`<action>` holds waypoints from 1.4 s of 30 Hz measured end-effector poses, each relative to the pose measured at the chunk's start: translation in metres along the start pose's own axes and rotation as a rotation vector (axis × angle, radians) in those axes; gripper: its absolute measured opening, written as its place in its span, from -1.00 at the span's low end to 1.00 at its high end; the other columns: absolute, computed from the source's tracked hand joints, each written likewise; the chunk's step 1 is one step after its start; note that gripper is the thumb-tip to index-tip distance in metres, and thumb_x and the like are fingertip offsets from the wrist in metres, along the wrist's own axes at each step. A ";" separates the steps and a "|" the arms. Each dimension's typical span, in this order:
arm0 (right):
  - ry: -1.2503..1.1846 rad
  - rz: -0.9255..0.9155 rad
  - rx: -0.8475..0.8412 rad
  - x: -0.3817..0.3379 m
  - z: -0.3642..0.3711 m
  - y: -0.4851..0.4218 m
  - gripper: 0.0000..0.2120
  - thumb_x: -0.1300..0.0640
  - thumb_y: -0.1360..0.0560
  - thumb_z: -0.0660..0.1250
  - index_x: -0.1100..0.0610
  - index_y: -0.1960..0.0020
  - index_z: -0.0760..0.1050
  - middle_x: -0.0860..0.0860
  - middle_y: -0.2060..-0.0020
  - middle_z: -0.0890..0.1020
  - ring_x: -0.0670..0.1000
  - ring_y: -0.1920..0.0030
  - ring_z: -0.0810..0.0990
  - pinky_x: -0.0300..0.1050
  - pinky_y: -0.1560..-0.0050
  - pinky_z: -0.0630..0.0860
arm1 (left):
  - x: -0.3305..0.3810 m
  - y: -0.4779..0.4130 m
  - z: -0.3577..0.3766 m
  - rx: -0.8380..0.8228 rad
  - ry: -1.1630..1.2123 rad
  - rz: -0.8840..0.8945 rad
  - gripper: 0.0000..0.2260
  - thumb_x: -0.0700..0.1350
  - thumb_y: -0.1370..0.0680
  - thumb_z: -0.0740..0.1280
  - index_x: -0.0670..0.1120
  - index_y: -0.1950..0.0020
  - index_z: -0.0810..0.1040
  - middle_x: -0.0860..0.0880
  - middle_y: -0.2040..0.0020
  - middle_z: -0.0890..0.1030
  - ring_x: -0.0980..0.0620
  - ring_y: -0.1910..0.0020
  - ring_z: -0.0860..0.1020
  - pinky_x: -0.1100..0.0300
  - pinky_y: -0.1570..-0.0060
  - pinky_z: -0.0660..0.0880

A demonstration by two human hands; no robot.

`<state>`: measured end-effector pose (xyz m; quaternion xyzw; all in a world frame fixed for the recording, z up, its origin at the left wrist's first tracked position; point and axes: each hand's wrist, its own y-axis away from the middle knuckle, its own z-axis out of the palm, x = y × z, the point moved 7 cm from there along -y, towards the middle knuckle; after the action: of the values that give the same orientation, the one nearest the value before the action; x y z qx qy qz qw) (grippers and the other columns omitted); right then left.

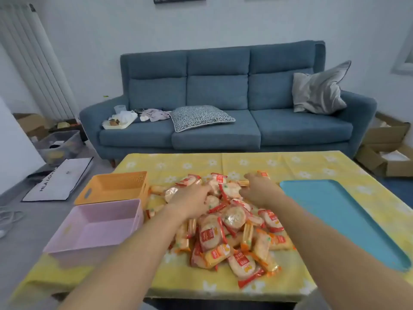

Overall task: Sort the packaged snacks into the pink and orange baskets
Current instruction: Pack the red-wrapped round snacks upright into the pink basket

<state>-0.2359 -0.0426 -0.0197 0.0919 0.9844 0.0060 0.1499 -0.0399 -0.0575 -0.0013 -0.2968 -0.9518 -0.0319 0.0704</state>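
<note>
Packaged snacks [232,229] heaped on yellow tablecloth [290,164], right of pink basket [98,220] and orange basket [111,186]. Left hand [192,201] and right hand [259,190] atop them, fingers hidden; grip impossible to tell.

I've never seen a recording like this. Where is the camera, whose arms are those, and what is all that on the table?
There is no machine here. A person wears one camera on the head, so you look down along their own arms. The left hand and right hand both reach into a pile of packaged snacks on a yellow-clothed table. The picture is too blurred to tell whether either hand grips a packet. On the left stand an orange basket and a pink basket, with no snacks visible in them. A blue tray lies on the right, and a blue sofa stands behind.
</note>
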 end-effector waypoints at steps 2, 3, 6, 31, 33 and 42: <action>0.066 0.022 -0.076 0.007 0.036 -0.003 -0.38 -0.19 -0.52 0.21 0.04 -0.50 0.27 0.12 -0.38 0.48 0.20 -0.32 0.46 0.15 -0.25 0.48 | 0.004 -0.007 0.035 -0.112 0.021 0.025 -0.72 -0.06 -0.56 0.35 0.07 -0.27 0.51 0.03 -0.20 0.59 -0.04 -0.07 0.59 0.01 0.02 0.58; 0.090 0.044 -0.123 0.013 0.061 -0.005 -0.37 -0.18 -0.51 0.21 0.04 -0.51 0.25 0.12 -0.39 0.46 0.21 -0.35 0.43 0.16 -0.28 0.44 | 0.003 -0.009 0.060 -0.173 0.010 0.029 -0.65 -0.06 -0.54 0.37 0.06 -0.33 0.47 0.02 -0.30 0.55 -0.05 -0.12 0.57 0.03 -0.01 0.55; 0.064 0.122 -0.106 0.024 0.097 -0.005 -0.32 -0.16 -0.49 0.30 0.05 -0.53 0.22 0.09 -0.41 0.45 0.20 -0.40 0.40 0.16 -0.34 0.36 | -0.007 -0.011 0.109 -0.307 -0.023 -0.001 -0.30 0.05 -0.49 0.35 0.05 -0.59 0.17 -0.02 -0.54 0.31 -0.13 -0.34 0.47 -0.05 -0.33 0.40; -0.091 0.033 -0.179 -0.035 0.148 -0.026 -0.63 -0.19 -0.45 0.36 0.09 0.04 0.38 0.07 0.08 0.59 0.21 -0.05 0.62 -0.03 0.18 0.44 | -0.088 0.009 0.102 -0.137 0.876 -0.268 -0.39 -0.11 -0.25 0.70 0.10 -0.21 0.54 0.03 -0.14 0.68 0.09 -0.07 0.65 0.15 -0.09 0.60; -0.090 0.046 -0.154 -0.038 0.151 -0.027 -0.45 -0.18 -0.40 0.46 0.12 -0.19 0.37 0.07 -0.05 0.59 0.19 -0.09 0.61 0.03 0.08 0.51 | -0.081 0.024 0.119 -0.309 0.753 -0.252 -0.50 -0.11 -0.28 0.68 0.02 -0.16 0.61 0.05 -0.02 0.73 0.06 -0.02 0.68 0.09 -0.12 0.61; -0.403 -0.026 0.002 -0.014 0.100 -0.030 -0.58 0.14 -0.44 0.44 0.24 -0.24 0.48 0.08 0.02 0.59 0.11 0.02 0.54 -0.13 0.11 0.35 | -0.074 0.033 0.163 -0.460 0.525 -0.267 -0.04 0.05 -0.18 0.61 -0.01 -0.54 0.33 0.04 -0.31 0.60 0.04 -0.19 0.60 0.05 -0.22 0.56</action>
<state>-0.1987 -0.0759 -0.1122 0.0785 0.9357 -0.0154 0.3436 0.0203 -0.0556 -0.1730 -0.1596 -0.8996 -0.3290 0.2386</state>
